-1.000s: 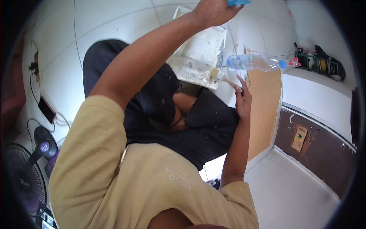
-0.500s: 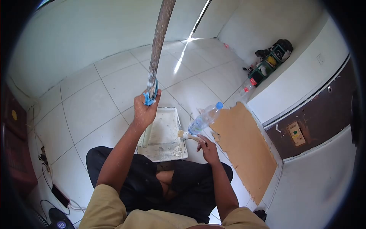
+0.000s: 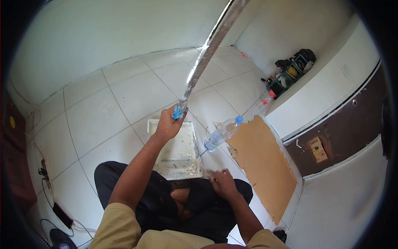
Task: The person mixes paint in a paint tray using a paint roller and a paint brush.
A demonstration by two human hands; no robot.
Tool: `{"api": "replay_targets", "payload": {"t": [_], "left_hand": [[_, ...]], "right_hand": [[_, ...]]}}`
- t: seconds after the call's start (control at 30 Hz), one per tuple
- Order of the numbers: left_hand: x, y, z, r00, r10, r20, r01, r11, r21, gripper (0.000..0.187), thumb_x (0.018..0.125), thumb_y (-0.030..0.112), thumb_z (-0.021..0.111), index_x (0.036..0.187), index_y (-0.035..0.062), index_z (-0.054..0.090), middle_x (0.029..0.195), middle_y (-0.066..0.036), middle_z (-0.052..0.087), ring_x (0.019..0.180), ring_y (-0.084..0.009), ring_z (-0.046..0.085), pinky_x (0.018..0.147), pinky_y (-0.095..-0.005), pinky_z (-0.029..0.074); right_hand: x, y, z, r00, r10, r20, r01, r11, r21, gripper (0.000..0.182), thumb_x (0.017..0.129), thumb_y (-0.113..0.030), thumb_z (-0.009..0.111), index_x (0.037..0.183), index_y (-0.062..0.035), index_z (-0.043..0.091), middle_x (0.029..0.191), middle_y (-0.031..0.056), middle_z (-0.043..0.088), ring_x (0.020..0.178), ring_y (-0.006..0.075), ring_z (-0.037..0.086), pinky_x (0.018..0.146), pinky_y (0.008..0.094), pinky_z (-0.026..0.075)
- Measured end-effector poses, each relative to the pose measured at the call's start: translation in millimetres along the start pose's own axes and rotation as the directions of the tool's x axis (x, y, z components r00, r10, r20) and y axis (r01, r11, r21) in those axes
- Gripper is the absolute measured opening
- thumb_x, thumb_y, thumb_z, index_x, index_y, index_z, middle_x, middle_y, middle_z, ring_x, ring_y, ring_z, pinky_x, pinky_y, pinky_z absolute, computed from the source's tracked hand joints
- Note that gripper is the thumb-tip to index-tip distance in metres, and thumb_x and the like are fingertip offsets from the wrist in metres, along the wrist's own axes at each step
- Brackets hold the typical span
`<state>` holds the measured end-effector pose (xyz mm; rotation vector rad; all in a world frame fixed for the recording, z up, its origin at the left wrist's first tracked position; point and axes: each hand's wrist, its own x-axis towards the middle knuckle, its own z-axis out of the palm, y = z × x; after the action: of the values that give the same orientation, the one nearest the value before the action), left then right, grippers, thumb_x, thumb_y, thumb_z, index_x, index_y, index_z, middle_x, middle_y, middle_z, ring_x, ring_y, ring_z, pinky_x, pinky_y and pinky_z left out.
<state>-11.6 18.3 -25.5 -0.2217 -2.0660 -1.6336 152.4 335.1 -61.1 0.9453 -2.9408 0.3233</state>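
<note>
While the left hand (image 3: 168, 124) is closed around the long pole (image 3: 207, 54), which slants from the frame's centre to its top, the arm reaches up from lower left. The right hand (image 3: 222, 182) rests blurred at lower centre, its grip unreadable, near the paint tray (image 3: 176, 151) and plastic bottle (image 3: 222, 133).
</note>
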Motion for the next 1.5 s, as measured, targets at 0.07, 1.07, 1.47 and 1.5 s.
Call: {"api": "replay_targets", "payload": {"t": [0.07,1.07,1.47,1.5], "left_hand": [[-3.0,8.0,0.3,0.994,-0.089,0.066,0.092,0.994,-0.055,0.031,0.102,0.022,0.07,0.083,-0.0002,0.059,0.062,-0.003,0.052,0.063,-0.0114,0.041,0.06,-0.0348,0.043],[4.5,1.3,-31.4,0.949,-0.219,-0.228,0.166,0.959,-0.229,0.046,0.099,0.035,0.077,0.069,0.0056,0.057,0.058,-0.001,0.058,0.053,-0.0082,0.052,0.05,-0.03,0.043],[0.3,-8.7,-20.4,0.947,-0.189,-0.261,0.061,0.9,-0.431,0.033,0.102,0.016,0.073,0.077,0.0105,0.052,0.061,0.003,0.05,0.05,-0.0072,0.043,0.048,-0.0274,0.035],[4.7,-32.4,-17.9,0.951,-0.184,-0.249,0.089,0.933,-0.35,0.037,0.101,0.02,0.074,0.072,0.008,0.055,0.061,0.0,0.056,0.051,-0.0099,0.048,0.05,-0.0294,0.04]], "right_hand": [[16.4,-6.7,-16.7,0.992,0.065,-0.11,-0.061,0.997,0.038,0.04,0.101,-0.019,0.064,0.14,-0.0079,0.065,0.093,0.0125,0.068,0.085,0.0285,0.064,0.085,0.04,0.046],[43.9,68.9,30.7,0.869,0.484,0.097,-0.432,0.649,0.627,0.036,0.1,-0.023,0.07,0.134,-0.0094,0.071,0.067,0.0054,0.065,0.062,0.0112,0.06,0.061,0.0315,0.048],[55.2,69.1,35.6,0.8,0.598,-0.046,-0.39,0.578,0.717,0.036,0.108,-0.023,0.06,0.131,0.0039,0.068,0.083,0.0119,0.075,0.074,0.0146,0.072,0.075,0.0304,0.056],[55.1,61.9,21.7,0.789,0.604,-0.115,-0.343,0.587,0.733,0.04,0.108,-0.023,0.06,0.139,0.0039,0.063,0.086,0.0125,0.075,0.079,0.0144,0.073,0.078,0.0296,0.055]]}}
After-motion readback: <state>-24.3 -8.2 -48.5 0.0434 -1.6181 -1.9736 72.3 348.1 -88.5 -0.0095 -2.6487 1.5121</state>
